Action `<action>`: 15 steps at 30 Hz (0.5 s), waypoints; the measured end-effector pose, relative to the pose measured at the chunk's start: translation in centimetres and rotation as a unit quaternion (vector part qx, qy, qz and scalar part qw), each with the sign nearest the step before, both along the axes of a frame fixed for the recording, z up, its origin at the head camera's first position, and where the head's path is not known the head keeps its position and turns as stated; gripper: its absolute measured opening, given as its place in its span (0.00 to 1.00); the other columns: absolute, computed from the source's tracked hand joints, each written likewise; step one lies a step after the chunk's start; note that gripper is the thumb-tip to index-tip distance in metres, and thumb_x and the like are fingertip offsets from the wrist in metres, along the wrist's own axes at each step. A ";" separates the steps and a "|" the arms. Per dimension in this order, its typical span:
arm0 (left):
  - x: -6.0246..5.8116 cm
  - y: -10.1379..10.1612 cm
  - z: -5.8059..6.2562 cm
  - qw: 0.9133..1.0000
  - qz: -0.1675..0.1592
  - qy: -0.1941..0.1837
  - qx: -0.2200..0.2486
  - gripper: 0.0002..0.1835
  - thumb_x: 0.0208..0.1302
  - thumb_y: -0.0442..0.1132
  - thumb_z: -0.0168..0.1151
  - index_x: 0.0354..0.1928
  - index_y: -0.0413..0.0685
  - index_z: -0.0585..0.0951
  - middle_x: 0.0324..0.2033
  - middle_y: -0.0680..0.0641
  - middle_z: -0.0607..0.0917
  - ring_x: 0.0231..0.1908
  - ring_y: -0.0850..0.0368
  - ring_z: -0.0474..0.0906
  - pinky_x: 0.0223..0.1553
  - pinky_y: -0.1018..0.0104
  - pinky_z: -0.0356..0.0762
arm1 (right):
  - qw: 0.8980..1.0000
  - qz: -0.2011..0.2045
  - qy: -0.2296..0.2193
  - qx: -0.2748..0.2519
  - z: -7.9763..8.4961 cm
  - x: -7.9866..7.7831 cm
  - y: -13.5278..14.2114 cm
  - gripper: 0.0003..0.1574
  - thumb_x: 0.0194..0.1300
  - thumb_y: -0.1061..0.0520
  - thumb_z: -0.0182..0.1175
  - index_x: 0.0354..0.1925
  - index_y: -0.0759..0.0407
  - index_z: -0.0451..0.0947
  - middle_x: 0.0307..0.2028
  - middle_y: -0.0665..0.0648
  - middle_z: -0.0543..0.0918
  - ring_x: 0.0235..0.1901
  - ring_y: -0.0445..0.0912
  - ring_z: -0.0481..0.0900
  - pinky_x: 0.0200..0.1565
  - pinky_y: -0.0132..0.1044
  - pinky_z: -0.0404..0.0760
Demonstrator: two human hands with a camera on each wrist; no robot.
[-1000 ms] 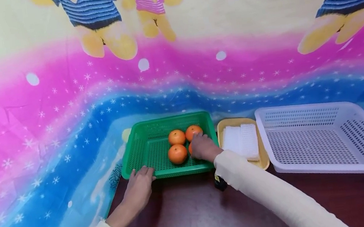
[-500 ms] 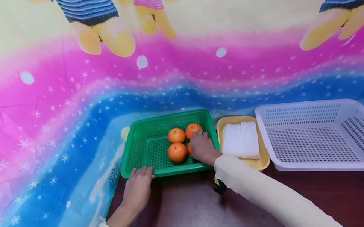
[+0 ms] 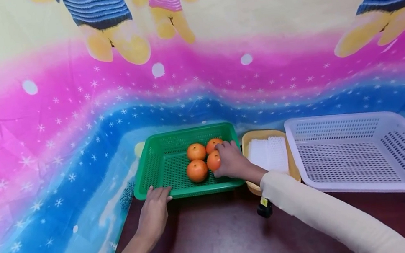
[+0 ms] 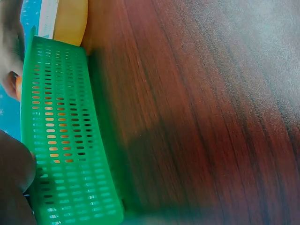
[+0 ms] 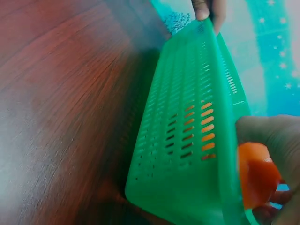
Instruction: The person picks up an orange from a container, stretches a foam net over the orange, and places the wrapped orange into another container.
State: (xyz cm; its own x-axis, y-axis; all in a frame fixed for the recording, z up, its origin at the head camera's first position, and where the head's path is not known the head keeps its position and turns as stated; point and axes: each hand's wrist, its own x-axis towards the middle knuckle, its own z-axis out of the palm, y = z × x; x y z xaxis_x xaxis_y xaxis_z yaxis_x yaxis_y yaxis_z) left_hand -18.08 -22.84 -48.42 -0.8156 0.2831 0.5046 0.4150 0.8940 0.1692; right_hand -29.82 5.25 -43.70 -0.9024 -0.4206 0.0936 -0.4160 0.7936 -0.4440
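Note:
A green plastic basket (image 3: 202, 189) sits on the table with several oranges gathered in its right half. My right hand (image 3: 234, 160) reaches over the basket's right side and grips the front right orange (image 3: 213, 161) between thumb and fingers; the right wrist view shows this orange (image 5: 255, 176) just inside the rim. Close by are the front left orange (image 3: 197, 171), the back left orange (image 3: 196, 151) and the back right orange (image 3: 213, 145). My left hand (image 3: 153, 217) holds the basket's front left rim, its thumb (image 5: 201, 10) outside the wall.
Right of the basket stands a yellow tray (image 3: 294, 170) bearing white foam net sleeves (image 3: 268, 152). Farther right is a large white basket (image 3: 346, 189). A printed cloth (image 3: 220, 82) hangs behind. The dark wooden table (image 3: 215, 234) extends in front.
My right hand has drawn back to the right, and its fingers have shifted around the front right orange, which now shows more. My left hand stays at the rim.

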 end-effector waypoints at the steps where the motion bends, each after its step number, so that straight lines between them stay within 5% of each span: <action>1: 0.0 0.0 0.0 1.000 0.000 0.001 -0.001 0.13 0.71 0.28 0.61 0.55 0.34 0.83 0.47 0.39 0.87 0.51 0.44 0.84 0.68 0.39 0.70 | 1.000 0.004 -0.002 -0.013 0.2 0.1 0.3 0.51 0.48 0.45 0.76 0.66 0.64 0.70 0.59 0.65 0.77 0.56 0.58 0.73 0.57 0.52 0.75; 8: 0.0 0.2 -0.2 1.000 -0.006 0.021 -0.005 0.12 0.70 0.28 0.62 0.53 0.34 0.83 0.46 0.39 0.87 0.51 0.43 0.84 0.66 0.38 0.72 | 0.990 0.027 -0.045 -0.129 1.3 1.0 2.4 0.50 0.52 0.50 0.77 0.69 0.62 0.69 0.60 0.62 0.73 0.50 0.51 0.78 0.46 0.47 0.84; 15: 0.4 0.2 -0.4 1.000 -0.009 0.002 0.016 0.18 0.72 0.30 0.61 0.60 0.33 0.80 0.57 0.35 0.84 0.63 0.37 0.78 0.69 0.41 0.69 | 0.990 0.031 -0.020 -0.134 2.9 2.7 4.1 0.51 0.52 0.45 0.79 0.69 0.58 0.71 0.61 0.59 0.76 0.53 0.54 0.79 0.50 0.52 0.84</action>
